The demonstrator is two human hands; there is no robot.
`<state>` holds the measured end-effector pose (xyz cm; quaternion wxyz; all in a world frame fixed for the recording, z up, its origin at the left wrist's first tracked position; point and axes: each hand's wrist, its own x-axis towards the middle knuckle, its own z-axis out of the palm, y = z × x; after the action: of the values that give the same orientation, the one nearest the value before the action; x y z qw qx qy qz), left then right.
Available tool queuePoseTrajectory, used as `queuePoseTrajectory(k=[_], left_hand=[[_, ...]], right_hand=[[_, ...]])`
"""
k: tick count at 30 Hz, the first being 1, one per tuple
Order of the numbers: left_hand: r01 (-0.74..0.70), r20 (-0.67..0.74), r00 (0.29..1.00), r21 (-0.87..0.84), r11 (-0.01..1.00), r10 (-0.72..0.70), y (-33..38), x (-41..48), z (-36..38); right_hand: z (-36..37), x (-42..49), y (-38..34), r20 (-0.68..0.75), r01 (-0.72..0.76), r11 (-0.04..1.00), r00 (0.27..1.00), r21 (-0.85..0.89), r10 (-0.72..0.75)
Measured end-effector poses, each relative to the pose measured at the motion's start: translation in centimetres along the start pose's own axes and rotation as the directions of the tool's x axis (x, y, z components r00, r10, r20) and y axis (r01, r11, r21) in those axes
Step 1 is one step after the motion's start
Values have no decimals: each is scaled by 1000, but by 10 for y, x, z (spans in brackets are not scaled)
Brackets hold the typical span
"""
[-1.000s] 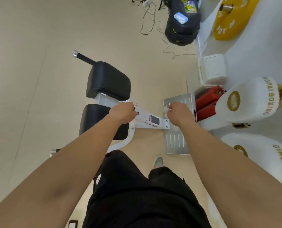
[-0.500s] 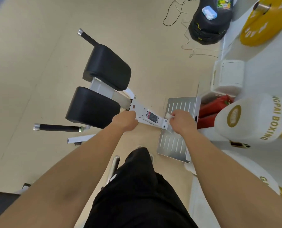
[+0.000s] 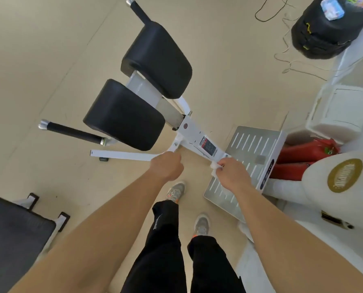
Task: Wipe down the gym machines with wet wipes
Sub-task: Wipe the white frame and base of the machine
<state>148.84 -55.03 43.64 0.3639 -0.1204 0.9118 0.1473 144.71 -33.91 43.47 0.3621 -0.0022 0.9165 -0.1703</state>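
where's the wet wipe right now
Head view, right of centre: the wet wipe is pinched in the right hand at the end of the white frame beam, beside the metal footplate.

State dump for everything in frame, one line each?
left hand: curled at crossbar, grip hidden
right hand: pinches wet wipe
wet wipe: bunched, at frame end
packet: lying atop black bag

The beige floor (image 3: pixel 49 60) carries a white-framed machine (image 3: pixel 195 135), a black bag (image 3: pixel 320 39) and a padded bench (image 3: pixel 11 233).
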Motion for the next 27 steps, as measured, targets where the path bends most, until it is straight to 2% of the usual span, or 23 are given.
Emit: queuePoseTrajectory(k=[4, 13, 21, 27], left_hand=[[84, 21, 996, -52, 995, -83, -12, 5, 59], [85, 113, 991, -70, 994, -77, -40, 54, 169], [25, 52, 998, -116, 993, -19, -49, 156, 230], [-15, 18, 1000, -155, 988, 18, -59, 222, 283]], right_hand=[[43, 20, 18, 20, 35, 998, 999, -43, -34], [144, 85, 54, 74, -2, 1000, 997, -7, 3], [222, 172, 81, 9, -2, 986, 1000, 164, 0], [277, 231, 114, -100, 29, 955, 995, 294, 1]])
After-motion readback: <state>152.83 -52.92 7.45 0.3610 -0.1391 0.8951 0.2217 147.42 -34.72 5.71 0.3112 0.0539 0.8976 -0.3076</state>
